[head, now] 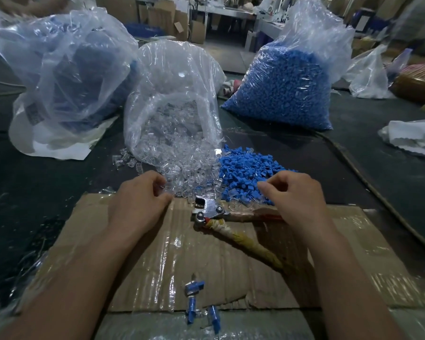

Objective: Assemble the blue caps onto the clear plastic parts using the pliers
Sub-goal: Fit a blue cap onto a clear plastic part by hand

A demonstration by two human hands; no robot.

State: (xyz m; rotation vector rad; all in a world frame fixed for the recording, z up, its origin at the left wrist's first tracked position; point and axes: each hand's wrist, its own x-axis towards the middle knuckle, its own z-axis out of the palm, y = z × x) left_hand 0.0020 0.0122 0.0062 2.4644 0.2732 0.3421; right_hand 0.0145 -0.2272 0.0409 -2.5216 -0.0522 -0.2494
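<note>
The pliers [207, 211] lie flat on a taped sheet of cardboard [145, 253] between the two hands. Their metal head points away from the person toward the loose piles. Their two wrapped handles splay open, one running right and passing under the right hand [295, 197], the other slanting back toward the person. Just beyond the pliers' head is the spill of clear plastic parts [182, 177], and beside it, beyond and right of the head, is the heap of blue caps [245, 168]. The left hand [138, 202] is left of the head at the near edge of the clear parts, fingers curled in toward the thumb. Whether it has pinched a part I cannot tell. The right hand hovers over the near edge of the caps with its fingers bent and its palm side hidden, so any grip there is also unclear. The right hand looks much the nearer to the handles, so it would likely be the one to take up the tool along that rightward axis. A few capped pieces [194, 288] lie on the cardboard on the person's side of the pliers.
</note>
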